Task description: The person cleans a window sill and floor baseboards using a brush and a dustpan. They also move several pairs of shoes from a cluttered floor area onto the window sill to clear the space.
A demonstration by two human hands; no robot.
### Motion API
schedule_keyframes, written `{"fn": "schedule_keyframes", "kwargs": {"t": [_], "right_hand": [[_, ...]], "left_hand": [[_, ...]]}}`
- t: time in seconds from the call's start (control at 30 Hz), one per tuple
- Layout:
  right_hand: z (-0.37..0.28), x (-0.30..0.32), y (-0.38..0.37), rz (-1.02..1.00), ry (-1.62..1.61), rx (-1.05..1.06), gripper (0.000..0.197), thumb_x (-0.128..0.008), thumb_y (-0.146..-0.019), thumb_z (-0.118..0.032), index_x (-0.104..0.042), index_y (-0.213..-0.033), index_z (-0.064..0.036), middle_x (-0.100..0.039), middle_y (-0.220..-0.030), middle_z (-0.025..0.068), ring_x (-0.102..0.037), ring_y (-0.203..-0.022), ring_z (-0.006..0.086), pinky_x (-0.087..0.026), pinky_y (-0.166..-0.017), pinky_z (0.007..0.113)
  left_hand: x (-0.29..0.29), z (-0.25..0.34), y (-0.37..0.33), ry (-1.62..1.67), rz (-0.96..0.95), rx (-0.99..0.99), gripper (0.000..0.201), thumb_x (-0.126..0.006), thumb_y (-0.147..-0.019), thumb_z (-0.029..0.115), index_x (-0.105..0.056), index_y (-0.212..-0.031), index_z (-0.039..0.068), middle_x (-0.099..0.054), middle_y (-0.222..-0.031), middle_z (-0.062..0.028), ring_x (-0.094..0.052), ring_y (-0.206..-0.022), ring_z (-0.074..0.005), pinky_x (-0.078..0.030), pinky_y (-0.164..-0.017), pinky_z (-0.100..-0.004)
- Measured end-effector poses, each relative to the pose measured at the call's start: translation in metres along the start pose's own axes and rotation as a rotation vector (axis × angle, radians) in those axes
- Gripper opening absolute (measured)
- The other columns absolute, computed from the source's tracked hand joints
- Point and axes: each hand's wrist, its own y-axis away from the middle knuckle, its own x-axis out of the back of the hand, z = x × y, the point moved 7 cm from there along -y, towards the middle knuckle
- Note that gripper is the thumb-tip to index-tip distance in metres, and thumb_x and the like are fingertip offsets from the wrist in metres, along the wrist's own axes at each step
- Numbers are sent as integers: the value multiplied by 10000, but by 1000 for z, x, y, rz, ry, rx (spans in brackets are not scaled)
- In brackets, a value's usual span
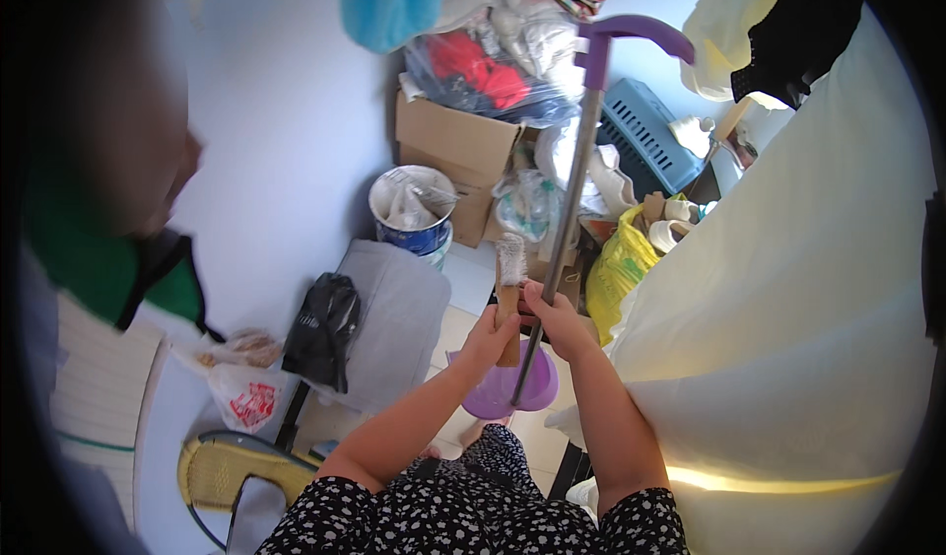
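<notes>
My left hand [490, 336] is closed round the wooden handle of a scrubbing brush [511, 259], its pale bristles at the upper end. Close by on the right, my right hand [560, 320] is closed round a long metal pole [576, 175], its fingertips beside the brush. A curved purple piece [641, 34] tops the pole at the far end. The pole's lower end overlaps a rounded purple basin or pan [537, 389] low in front of my body; whether the two are joined I cannot tell.
A white-and-blue bucket [412, 200], a cardboard box [448, 141], a blue slatted crate [645, 131] and a yellow bag of shoes [621, 269] stand ahead. A cream curtain [778, 338] hangs on the right. To the left lie a black bag [325, 326] and a yellow chair [212, 471].
</notes>
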Motion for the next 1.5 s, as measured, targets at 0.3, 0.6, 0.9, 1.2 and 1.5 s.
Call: {"fn": "schedule_keyframes", "kwargs": {"t": [0.3, 0.6, 0.9, 1.2, 1.5], "right_hand": [[-48, 109, -56, 276, 9, -52, 304, -534, -914, -380, -593, -1055, -117, -490, -770, -61, -441, -676, 47, -351, -586, 195], [-90, 193, -80, 168, 462, 150, 726, -655, -815, -372, -330, -1366, -29, -471, -1213, 115, -488, -1049, 182, -410, -851, 296], [-210, 289, -27, 910, 74, 833, 793, -550, -882, -142, 1, -1446, -55, -67, -1509, 140, -121, -1391, 277, -190, -1100, 418], [-184, 280, 57, 1283, 54, 1078, 732, -474, -937, -353, -30, -1450, -80, -54, -1516, 91, -122, -1389, 293, -155, -1112, 472], [-147, 177, 223, 1878, 145, 1282, 566, -326, -971, -362, -177, -1426, -59, -149, -1506, 91, -190, -1371, 304, -176, -1122, 448]], "left_hand": [[-107, -15, -122, 372, -332, 103, 420, -520, -925, 194, -358, -1296, 83, -512, -1137, -11, -481, -1076, -110, -369, -942, -284], [-168, -23, -192, 357, -461, 124, 358, -518, -925, 132, -367, -1247, 85, -498, -1157, -32, -489, -1064, -125, -386, -928, -295], [-154, -51, -250, 212, -582, 330, 251, -510, -904, 22, -403, -1122, 87, -555, -1126, -86, -518, -1087, -166, -381, -970, -330], [-175, -50, -272, -56, -925, 359, 256, -522, -909, 64, -446, -1153, 60, -573, -1098, -64, -525, -1054, -141, -374, -961, -314], [-224, -62, -256, -153, -1230, 478, 293, -541, -904, 92, -418, -1167, 59, -574, -1107, -63, -514, -1054, -143, -371, -959, -317]]}}
